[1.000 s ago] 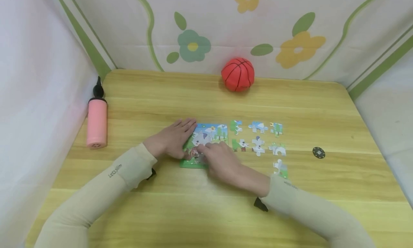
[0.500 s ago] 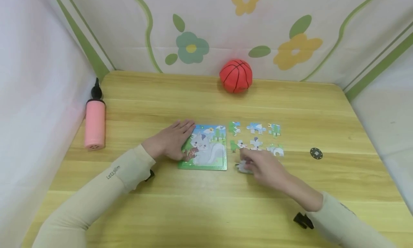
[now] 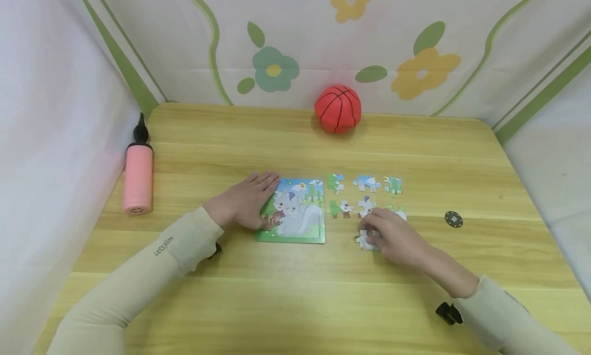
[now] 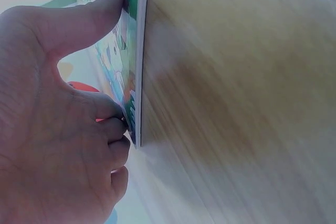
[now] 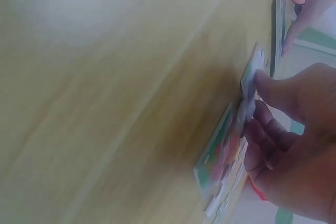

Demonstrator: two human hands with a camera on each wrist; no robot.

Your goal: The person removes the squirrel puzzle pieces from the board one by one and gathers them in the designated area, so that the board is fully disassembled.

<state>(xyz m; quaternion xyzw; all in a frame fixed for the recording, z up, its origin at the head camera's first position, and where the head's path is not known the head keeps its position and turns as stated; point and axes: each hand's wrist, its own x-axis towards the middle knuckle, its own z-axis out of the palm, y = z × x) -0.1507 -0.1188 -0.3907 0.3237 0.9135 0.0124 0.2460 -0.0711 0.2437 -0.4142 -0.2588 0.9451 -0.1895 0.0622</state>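
Observation:
My left hand (image 3: 243, 202) lies with straight fingers along the left side of a square puzzle board (image 3: 300, 240) printed with a grey squirrel. Its thumb (image 4: 107, 14) presses the board's edge in the left wrist view. To the right of the board, my right hand (image 3: 399, 237) pinches a white-and-grey jigsaw piece (image 3: 366, 240) between thumb and fingers, low over the table. In the right wrist view, another jigsaw piece (image 5: 210, 161), green-edged, lies just beyond the pinched one; my hand covers that spot in the head view.
Several loose jigsaw pieces (image 3: 367, 183) lie in rows right of the board. Farther right is a round black chip (image 3: 454, 219). A red toy basketball (image 3: 338, 110) sits at the table's back edge, and a pink hand pump (image 3: 138, 178) stands on the left.
My right hand has left the board and moved right with a jigsaw piece in its fingers, uncovering the squirrel picture. My left hand stays on the board.

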